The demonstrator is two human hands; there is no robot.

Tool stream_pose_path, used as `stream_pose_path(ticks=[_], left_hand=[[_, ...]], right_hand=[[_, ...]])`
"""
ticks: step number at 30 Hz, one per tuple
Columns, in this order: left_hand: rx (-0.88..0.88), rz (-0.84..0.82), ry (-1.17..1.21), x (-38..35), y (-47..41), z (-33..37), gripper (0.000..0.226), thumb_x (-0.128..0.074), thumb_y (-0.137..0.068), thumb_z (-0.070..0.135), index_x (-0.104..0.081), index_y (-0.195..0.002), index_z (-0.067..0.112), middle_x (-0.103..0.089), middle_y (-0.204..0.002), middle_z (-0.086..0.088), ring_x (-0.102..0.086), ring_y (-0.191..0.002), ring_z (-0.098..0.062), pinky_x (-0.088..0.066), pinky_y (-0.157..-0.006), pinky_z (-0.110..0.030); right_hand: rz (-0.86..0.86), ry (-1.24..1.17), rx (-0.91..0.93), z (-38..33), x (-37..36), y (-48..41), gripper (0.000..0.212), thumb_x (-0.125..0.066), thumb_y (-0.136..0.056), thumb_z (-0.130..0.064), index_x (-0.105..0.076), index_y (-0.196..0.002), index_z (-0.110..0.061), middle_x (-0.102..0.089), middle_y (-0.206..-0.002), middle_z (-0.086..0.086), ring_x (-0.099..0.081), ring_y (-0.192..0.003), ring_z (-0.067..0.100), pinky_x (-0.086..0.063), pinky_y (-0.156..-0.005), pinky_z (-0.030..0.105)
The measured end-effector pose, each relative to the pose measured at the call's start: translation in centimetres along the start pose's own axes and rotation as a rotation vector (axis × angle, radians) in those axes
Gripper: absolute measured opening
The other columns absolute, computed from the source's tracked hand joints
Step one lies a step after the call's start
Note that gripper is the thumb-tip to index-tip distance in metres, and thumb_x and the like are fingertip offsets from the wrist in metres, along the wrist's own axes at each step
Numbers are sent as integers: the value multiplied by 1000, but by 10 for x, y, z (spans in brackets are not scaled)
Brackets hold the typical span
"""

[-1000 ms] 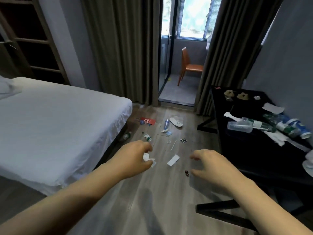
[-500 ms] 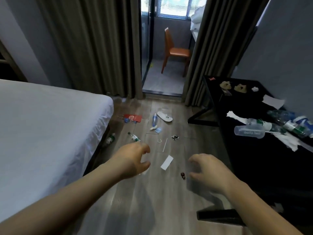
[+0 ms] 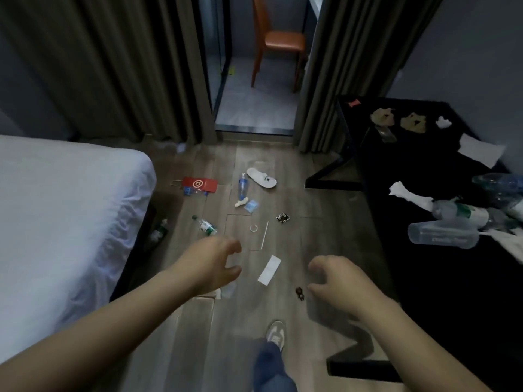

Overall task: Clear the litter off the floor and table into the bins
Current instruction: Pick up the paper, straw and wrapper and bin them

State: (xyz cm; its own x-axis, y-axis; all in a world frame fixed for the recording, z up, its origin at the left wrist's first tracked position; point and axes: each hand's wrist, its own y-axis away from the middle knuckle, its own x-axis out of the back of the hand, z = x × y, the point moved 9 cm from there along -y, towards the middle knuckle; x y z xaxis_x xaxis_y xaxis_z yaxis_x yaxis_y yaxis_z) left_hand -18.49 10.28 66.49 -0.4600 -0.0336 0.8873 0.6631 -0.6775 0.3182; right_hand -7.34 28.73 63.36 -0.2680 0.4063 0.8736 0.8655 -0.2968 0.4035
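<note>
The left hand (image 3: 210, 264) and right hand (image 3: 342, 281) hover over the floor (image 3: 311, 193) in mid-frame, both loosely curled and holding nothing. A white paper slip (image 3: 269, 270) lies between them, a small dark scrap (image 3: 300, 293) just beside the right hand, a bottle (image 3: 208, 225) above the left hand. The flat slip could slide instead of lifting when pinched; no bin is in view. Against half a second ago, the view has tipped down and a shoe (image 3: 276, 333) shows at lower centre

arms (image 3: 119, 315): bare, no sleeves | trouser leg (image 3: 270, 369): blue | shoe (image 3: 276, 333): grey-white
</note>
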Motion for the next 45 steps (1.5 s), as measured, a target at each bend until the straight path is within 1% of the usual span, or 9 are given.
stream_pose_path(ticks=[8,15,18,21,26,29,33,38,45], left_hand=[[76,-106,31,-30,-160,-11,36,-59,-88,38,-57,-121,22,-62,-117,5,-59,-103,-13,-49,-85,-27],[111,-245,60,-110,-249,-49,34,-58,-89,36,-57,-118,19,-63,-114,1,-58,-99,-16,-42,-76,-23],[120,-282,70,-156,-280,-72,33,-58,-90,35,-57,-118,19,-63,-115,1,-58,-99,-16,-43,-76,-23],[133,-304,80,-206,-307,-98,32,-58,-89,34,-59,-116,18,-64,-113,0,-59,-99,-18,-50,-82,-30],[130,-346,66,-305,-342,-143,32,-59,-87,32,-59,-116,19,-64,-111,1,-59,-99,-17,-49,-84,-30],[138,-372,70,-388,-364,-174,33,-59,-86,34,-59,-116,21,-64,-112,4,-60,-102,-14,-49,-86,-29],[106,-375,48,-440,-380,-193,34,-59,-86,35,-59,-117,22,-64,-112,4,-60,-99,-13,-51,-83,-27],[6,-364,-16,-548,-438,-233,34,-57,-88,36,-57,-119,23,-63,-115,4,-59,-100,-14,-47,-78,-23],[-156,-292,-102,-652,-518,-268,30,-59,-89,33,-57,-117,23,-63,-115,4,-60,-99,-12,-50,-80,-25]], right_hand=[[-104,-51,-45,72,-7,-152,44,-61,-83,-28,-58,-126,-18,-63,-119,3,-56,-113,17,-44,-88,26],[-146,-171,-131,116,-73,-229,42,-62,-86,-27,-57,-127,-19,-61,-120,1,-60,-105,13,-45,-84,23],[-147,-195,-179,133,-117,-257,35,-58,-89,-27,-59,-123,-18,-61,-117,3,-59,-103,15,-44,-82,21],[-168,-200,-234,149,-167,-285,36,-58,-89,-27,-58,-123,-16,-60,-116,5,-60,-103,19,-50,-87,30],[-163,-255,-276,172,-260,-327,35,-56,-86,-21,-59,-121,-18,-63,-111,3,-62,-99,20,-50,-80,28],[-195,-257,-283,190,-346,-358,43,-56,-86,-19,-56,-129,-19,-62,-118,4,-62,-102,19,-52,-85,29],[-201,-217,-299,205,-393,-381,38,-56,-83,-17,-59,-121,-13,-63,-116,8,-61,-103,23,-51,-86,34],[-155,-161,-223,232,-494,-452,39,-58,-85,-23,-59,-123,-15,-62,-122,5,-58,-111,22,-46,-88,30],[-55,-60,-102,260,-587,-543,43,-60,-85,-31,-54,-126,-20,-61,-123,3,-58,-111,23,-47,-86,31]])
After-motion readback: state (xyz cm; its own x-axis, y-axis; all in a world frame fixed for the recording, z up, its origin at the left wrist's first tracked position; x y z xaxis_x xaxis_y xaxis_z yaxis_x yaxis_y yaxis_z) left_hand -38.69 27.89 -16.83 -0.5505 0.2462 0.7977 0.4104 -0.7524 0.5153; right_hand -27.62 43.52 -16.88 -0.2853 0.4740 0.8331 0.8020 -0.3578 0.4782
